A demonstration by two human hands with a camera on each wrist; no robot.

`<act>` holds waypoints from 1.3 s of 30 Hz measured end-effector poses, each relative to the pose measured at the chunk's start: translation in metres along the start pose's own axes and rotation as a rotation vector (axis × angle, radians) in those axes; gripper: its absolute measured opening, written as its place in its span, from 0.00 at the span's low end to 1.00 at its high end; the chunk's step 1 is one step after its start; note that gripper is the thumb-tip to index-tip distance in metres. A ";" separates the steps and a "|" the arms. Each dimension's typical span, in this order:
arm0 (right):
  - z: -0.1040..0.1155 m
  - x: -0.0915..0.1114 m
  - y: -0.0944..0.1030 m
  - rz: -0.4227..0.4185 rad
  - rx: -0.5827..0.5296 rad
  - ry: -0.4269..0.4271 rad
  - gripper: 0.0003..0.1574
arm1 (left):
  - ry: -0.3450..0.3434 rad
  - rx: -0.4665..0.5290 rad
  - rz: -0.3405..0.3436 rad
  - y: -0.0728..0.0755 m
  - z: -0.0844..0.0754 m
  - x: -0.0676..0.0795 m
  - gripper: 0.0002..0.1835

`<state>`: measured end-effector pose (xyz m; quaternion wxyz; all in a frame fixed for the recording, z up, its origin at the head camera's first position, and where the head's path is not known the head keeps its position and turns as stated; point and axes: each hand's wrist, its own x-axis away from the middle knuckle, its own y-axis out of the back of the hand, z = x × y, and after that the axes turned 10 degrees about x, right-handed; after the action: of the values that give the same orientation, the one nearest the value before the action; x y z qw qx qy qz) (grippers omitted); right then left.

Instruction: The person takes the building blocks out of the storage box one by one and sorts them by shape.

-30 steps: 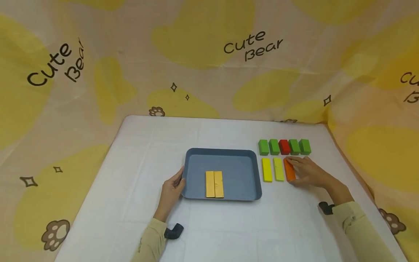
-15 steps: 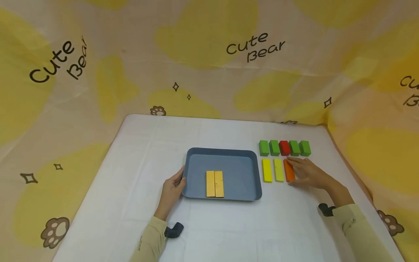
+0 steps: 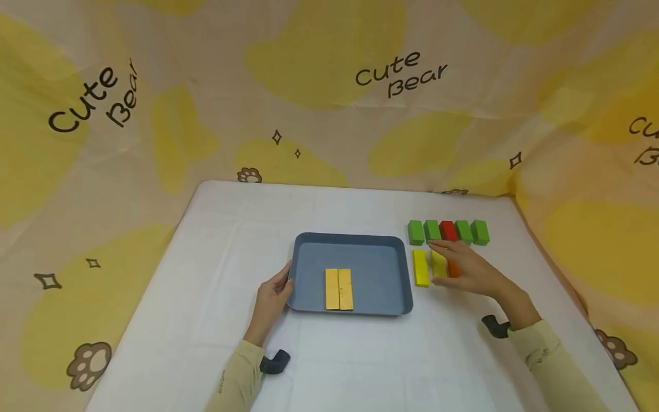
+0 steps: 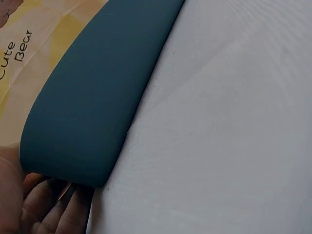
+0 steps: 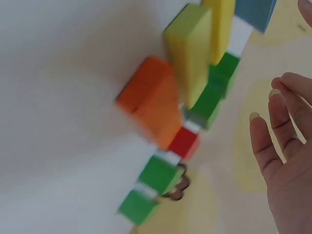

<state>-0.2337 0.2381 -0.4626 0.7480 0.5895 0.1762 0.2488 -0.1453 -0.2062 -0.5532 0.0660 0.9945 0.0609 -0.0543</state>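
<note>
My left hand [image 3: 274, 297] grips the left end of a blue-grey tray [image 3: 355, 252], thumb at the rim; in the left wrist view its curled fingers [image 4: 46, 204] show below the tray's wall. Two golden-yellow wooden blocks [image 3: 338, 289] lie side by side on the tray. Over on the right, my right hand [image 3: 476, 272] hovers above the light yellow block [image 3: 439, 264], thumb and fingers spread with nothing between them. It partly covers the orange block [image 3: 453, 268]. The right wrist view has that orange block [image 5: 151, 102] apart from the fingers. A bright yellow block [image 3: 420, 268] stands left of these.
Behind the yellow and orange blocks runs a row of several green blocks [image 3: 416, 233] with a red block [image 3: 449, 230] in its middle. White cloth [image 3: 350, 366] covers the table. A printed fabric backdrop [image 3: 319, 103] rises along its back and sides.
My right hand has let go of the orange block and moved left, over the light yellow block. My left hand and the tray stay where they were.
</note>
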 end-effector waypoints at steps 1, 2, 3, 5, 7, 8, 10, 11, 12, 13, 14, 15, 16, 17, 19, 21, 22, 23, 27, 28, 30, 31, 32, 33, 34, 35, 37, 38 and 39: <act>0.005 -0.002 0.000 -0.009 0.009 0.023 0.50 | 0.004 0.003 0.000 0.000 0.000 0.000 0.25; 0.011 -0.005 0.001 -0.017 0.018 0.046 0.50 | 0.012 0.007 -0.001 0.000 -0.001 0.001 0.25; 0.017 -0.008 0.000 -0.030 0.029 0.074 0.49 | 0.013 0.011 -0.003 0.000 -0.001 0.001 0.25; 0.029 -0.014 -0.003 -0.052 0.061 0.127 0.48 | 0.013 0.012 -0.007 0.001 -0.002 0.001 0.25; 0.040 -0.021 -0.008 -0.069 0.095 0.177 0.47 | 0.017 0.015 -0.007 0.002 -0.003 0.000 0.25; 0.046 -0.024 -0.011 -0.078 0.108 0.203 0.47 | 0.017 0.009 -0.006 0.002 -0.003 0.000 0.25; 0.057 -0.031 -0.019 -0.088 0.146 0.253 0.47 | 0.017 0.002 -0.003 0.002 -0.001 0.000 0.25; 0.062 -0.035 -0.023 -0.092 0.161 0.276 0.47 | 0.023 0.001 -0.003 0.002 -0.001 0.000 0.25; 0.068 -0.038 -0.027 -0.096 0.176 0.303 0.46 | 0.028 0.001 -0.003 0.002 0.000 0.000 0.25; 0.073 -0.042 -0.031 -0.100 0.193 0.327 0.47 | 0.042 0.004 -0.001 0.001 -0.005 0.001 0.25; 0.078 -0.045 -0.036 -0.099 0.206 0.349 0.47 | 0.052 0.005 0.002 0.001 -0.010 0.003 0.25; 0.084 -0.048 -0.040 -0.091 0.216 0.362 0.47 | 0.062 0.007 0.005 0.000 -0.015 0.004 0.25; 0.089 -0.051 -0.043 -0.087 0.224 0.377 0.47 | 0.071 0.006 0.008 0.000 -0.021 0.005 0.25; 0.095 -0.053 -0.046 -0.082 0.226 0.392 0.47 | 0.081 0.005 0.010 -0.001 -0.027 0.007 0.24; 0.105 -0.058 -0.051 -0.075 0.233 0.417 0.48 | 0.085 0.003 0.015 -0.001 -0.039 0.009 0.24; 0.113 -0.061 -0.054 -0.069 0.239 0.435 0.50 | 0.071 0.001 0.015 -0.002 -0.041 0.009 0.24; 0.116 -0.063 -0.056 -0.073 0.242 0.446 0.51 | 0.067 0.000 0.013 -0.002 -0.041 0.009 0.24; 0.118 -0.064 -0.057 -0.075 0.243 0.453 0.51 | 0.063 -0.003 0.012 -0.002 -0.042 0.009 0.24; 0.126 -0.069 -0.061 -0.090 0.266 0.478 0.52 | 0.067 -0.010 0.007 -0.003 -0.042 0.008 0.24; 0.128 -0.070 -0.062 -0.090 0.277 0.482 0.52 | 0.068 -0.014 0.004 -0.003 -0.043 0.008 0.24; 0.130 -0.072 -0.064 -0.081 0.298 0.485 0.51 | 0.066 -0.018 0.002 -0.003 -0.042 0.008 0.24; 0.130 -0.073 -0.064 -0.073 0.304 0.484 0.51 | 0.065 -0.019 0.002 -0.003 -0.042 0.008 0.24; 0.131 -0.073 -0.065 -0.062 0.308 0.479 0.52 | 0.062 -0.018 0.003 -0.003 -0.042 0.008 0.24; 0.131 -0.073 -0.065 -0.054 0.311 0.474 0.52 | 0.059 -0.016 0.005 -0.004 -0.042 0.008 0.24; 0.131 -0.073 -0.065 -0.046 0.312 0.468 0.52 | 0.057 -0.016 0.008 -0.004 -0.042 0.007 0.24; 0.131 -0.073 -0.066 -0.041 0.311 0.463 0.52 | 0.053 -0.015 0.010 -0.004 -0.042 0.007 0.24; 0.130 -0.074 -0.066 -0.039 0.315 0.459 0.52 | 0.048 -0.009 0.013 -0.004 -0.042 0.007 0.24; 0.129 -0.074 -0.066 -0.041 0.319 0.460 0.52 | 0.047 -0.007 0.014 -0.003 -0.042 0.006 0.24; 0.129 -0.074 -0.067 -0.043 0.323 0.461 0.52 | 0.046 -0.007 0.014 -0.003 -0.042 0.006 0.24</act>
<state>-0.2112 0.0808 -0.4982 0.5896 0.6250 0.3917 0.3291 -0.1354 -0.1963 -0.5132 0.0685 0.9956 0.0557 -0.0307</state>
